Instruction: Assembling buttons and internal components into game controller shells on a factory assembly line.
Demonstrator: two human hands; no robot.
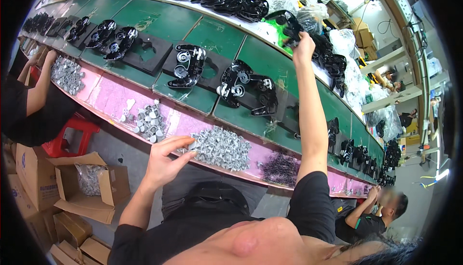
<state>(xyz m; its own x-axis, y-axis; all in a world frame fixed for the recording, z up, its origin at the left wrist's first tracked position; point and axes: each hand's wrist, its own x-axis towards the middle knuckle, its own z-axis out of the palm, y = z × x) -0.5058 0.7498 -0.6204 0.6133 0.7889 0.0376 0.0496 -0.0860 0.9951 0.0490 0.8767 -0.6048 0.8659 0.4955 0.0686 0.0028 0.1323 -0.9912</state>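
My left hand is by the near edge of the pink-covered ledge, thumb and fingers closed on a small grey plastic part. Right beside it lies a heap of similar grey parts. My right arm stretches across the green line, and my right hand grips a curved black plastic housing at the far shelf. Between my arms, black housings with grey round parts fitted in them sit on dark foam blocks; another pair of housings is nearer my right arm.
A second pile of grey pieces and a heap of small black parts lie on the pink ledge. Black housings line the far shelf. Co-workers sit at both sides. Cardboard boxes and a red stool stand at lower left.
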